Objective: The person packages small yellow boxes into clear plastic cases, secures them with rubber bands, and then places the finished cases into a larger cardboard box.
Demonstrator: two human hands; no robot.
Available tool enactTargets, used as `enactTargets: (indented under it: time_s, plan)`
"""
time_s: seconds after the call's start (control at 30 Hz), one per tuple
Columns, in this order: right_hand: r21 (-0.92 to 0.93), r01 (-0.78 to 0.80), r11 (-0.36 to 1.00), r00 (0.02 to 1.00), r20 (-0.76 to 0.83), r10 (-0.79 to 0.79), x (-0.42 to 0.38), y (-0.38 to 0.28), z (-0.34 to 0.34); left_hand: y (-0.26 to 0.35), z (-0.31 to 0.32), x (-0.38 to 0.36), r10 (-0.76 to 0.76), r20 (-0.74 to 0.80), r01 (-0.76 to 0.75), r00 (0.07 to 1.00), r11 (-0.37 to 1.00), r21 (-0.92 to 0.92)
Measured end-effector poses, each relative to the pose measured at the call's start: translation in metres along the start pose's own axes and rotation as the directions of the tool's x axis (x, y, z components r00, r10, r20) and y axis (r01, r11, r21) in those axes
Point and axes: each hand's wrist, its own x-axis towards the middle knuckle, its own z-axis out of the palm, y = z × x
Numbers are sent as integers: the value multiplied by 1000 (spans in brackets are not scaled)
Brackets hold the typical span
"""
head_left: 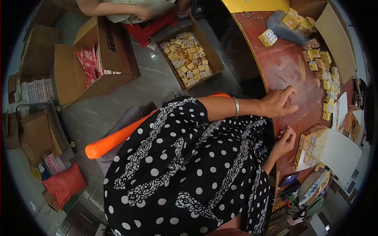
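My left hand [278, 103], with a bangle on its wrist, rests over the red-brown tabletop [279, 70]. Its fingers are bent, the thumb stands apart, and I see nothing held. Lower in view, my right hand [284, 142] lies at the table edge, fingers loosely curled and apart, with no object visible in them. Beside it stands an open display box [312, 146] of small yellow-and-white pieces. A row of small yellow cubes [327, 107] lies beyond my left hand. One yellow cube with a grey-white face [267, 38] sits near a grey bin [284, 26] holding yellow packs.
Metal rings [252, 15] lie at the table's far end. On the floor are a carton of yellow cubes [217, 66] and a carton [122, 59] with red-and-white packaging. Another person's arm [118, 8] shows near a red stool [157, 27]. An orange chair bar [118, 139] is behind me.
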Motion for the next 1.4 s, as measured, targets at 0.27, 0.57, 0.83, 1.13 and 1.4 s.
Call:
enactTargets:
  time_s: [0.27, 0.57, 0.83, 1.13, 1.4]
  plan:
    - [18, -15, 1000, 1000, 10, 15, 3, 7, -3, -5, 6, 0, 10, -21, -10, 1000, 1000, -13]
    - [64, -6, 998, 999, 38, 4, -1, 15, -4, 4, 6, -3, 9, -17, -9, 1000, 1000, 1]
    - [77, 65, 995, 998, 12, -66, -3, 15, -2, 2, 8, -2, 35, -21, -34, 999, 999, 30]
    - [94, 93, 991, 996, -10, -92, -3, 11, 0, 5, 8, -2, 15, -22, -14, 1000, 999, 45]
    - [91, 48, 995, 999, 1, -49, -3, 15, -1, 6, 7, -2, 19, -27, -18, 999, 999, 41]
